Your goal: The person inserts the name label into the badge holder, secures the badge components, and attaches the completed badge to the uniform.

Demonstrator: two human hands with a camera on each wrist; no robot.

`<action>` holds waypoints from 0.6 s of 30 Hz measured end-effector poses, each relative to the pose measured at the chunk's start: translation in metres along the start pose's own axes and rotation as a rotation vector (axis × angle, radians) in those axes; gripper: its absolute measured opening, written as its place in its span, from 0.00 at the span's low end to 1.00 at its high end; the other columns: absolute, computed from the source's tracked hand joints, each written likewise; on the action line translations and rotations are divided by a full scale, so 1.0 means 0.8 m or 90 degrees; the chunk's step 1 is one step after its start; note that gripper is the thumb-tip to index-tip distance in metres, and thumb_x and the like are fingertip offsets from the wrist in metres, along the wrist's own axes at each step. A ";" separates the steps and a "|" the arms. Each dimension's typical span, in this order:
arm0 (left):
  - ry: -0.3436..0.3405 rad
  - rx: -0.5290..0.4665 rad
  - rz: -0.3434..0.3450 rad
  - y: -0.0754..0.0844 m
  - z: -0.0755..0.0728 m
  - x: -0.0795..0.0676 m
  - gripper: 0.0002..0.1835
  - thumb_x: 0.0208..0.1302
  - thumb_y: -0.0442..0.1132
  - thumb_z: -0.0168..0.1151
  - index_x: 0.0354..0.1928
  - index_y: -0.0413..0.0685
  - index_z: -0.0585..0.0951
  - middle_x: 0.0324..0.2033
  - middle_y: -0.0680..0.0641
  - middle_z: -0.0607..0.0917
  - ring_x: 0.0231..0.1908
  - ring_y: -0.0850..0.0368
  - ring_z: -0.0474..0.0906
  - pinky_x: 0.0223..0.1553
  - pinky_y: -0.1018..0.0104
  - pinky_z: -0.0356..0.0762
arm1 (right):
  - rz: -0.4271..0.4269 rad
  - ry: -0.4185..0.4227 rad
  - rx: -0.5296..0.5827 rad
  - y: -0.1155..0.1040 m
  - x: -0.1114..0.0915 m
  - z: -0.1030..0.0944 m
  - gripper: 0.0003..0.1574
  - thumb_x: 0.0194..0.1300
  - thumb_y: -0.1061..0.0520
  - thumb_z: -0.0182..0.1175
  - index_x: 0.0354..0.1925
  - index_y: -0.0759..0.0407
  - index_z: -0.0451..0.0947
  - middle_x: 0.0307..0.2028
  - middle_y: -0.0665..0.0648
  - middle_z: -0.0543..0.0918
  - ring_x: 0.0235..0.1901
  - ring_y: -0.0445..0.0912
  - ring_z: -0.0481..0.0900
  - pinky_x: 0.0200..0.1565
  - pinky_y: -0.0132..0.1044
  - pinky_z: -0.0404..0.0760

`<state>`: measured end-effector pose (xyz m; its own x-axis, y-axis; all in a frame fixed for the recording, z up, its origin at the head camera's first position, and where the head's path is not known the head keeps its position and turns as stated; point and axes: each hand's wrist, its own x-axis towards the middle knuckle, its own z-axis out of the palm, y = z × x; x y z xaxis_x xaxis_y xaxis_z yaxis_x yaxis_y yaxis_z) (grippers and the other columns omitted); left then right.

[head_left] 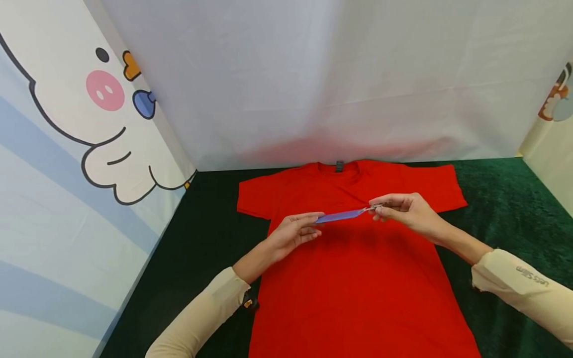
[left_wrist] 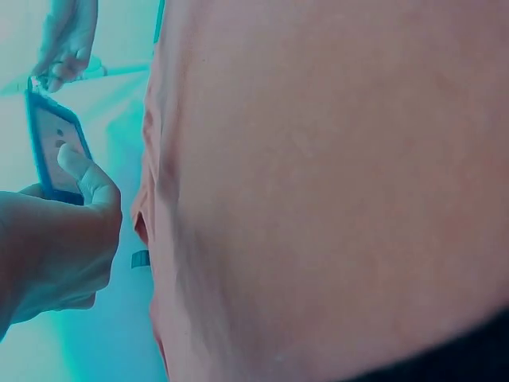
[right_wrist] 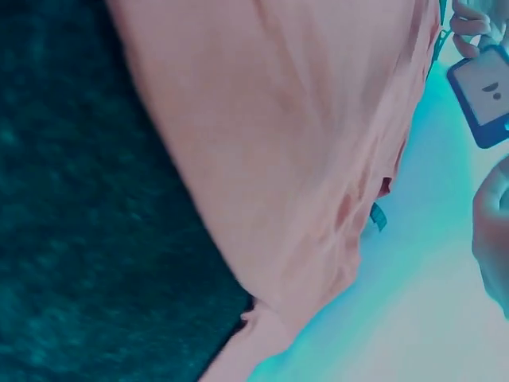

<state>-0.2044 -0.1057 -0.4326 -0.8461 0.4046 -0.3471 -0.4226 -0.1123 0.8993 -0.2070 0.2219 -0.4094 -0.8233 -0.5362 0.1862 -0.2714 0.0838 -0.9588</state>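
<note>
Over the chest of a red T-shirt [head_left: 358, 288], both hands hold up a flat blue badge holder [head_left: 340, 217] with a metal clip [head_left: 375, 207] at one end. My left hand [head_left: 291, 236] pinches the holder's left end, with the thumb [left_wrist: 75, 161] on its face in the left wrist view. The clip is between the thumb and fingers of my right hand [head_left: 407, 214]. A pale face with a small dark print shows on the holder [right_wrist: 481, 99] in the right wrist view; from the head it appears nearly edge-on.
The T-shirt lies spread flat, collar label [head_left: 339, 166] at the far side, on a dark green cloth [head_left: 201, 248]. Behind it hangs a white curtain [head_left: 358, 74]. A cartoon-printed panel [head_left: 58, 164] stands along the left, and a pale wall [head_left: 552, 159] along the right.
</note>
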 end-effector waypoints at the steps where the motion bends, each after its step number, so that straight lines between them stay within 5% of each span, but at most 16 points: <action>1: -0.003 0.005 0.001 -0.001 0.000 0.000 0.22 0.78 0.39 0.55 0.68 0.38 0.76 0.48 0.48 0.85 0.36 0.61 0.83 0.43 0.74 0.84 | -0.008 0.018 -0.009 -0.002 0.001 0.001 0.18 0.75 0.66 0.57 0.58 0.76 0.76 0.44 0.44 0.91 0.39 0.39 0.89 0.46 0.31 0.88; 9: -0.010 0.081 -0.020 -0.006 0.006 0.002 0.17 0.74 0.40 0.61 0.60 0.41 0.80 0.36 0.54 0.88 0.32 0.62 0.83 0.41 0.74 0.84 | -0.053 0.119 0.023 -0.013 0.011 0.008 0.13 0.71 0.69 0.60 0.51 0.68 0.85 0.41 0.43 0.92 0.35 0.39 0.89 0.42 0.28 0.87; 18: 0.005 0.222 -0.032 -0.006 0.018 0.000 0.18 0.71 0.44 0.65 0.58 0.43 0.85 0.30 0.54 0.83 0.26 0.61 0.75 0.29 0.74 0.74 | -0.061 0.193 -0.059 -0.027 0.021 0.020 0.16 0.70 0.66 0.62 0.53 0.76 0.81 0.42 0.38 0.90 0.38 0.35 0.89 0.43 0.27 0.87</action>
<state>-0.1979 -0.0920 -0.4335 -0.8300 0.3945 -0.3944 -0.3291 0.2246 0.9172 -0.2070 0.1975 -0.3891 -0.8992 -0.2716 0.3429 -0.3870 0.1284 -0.9131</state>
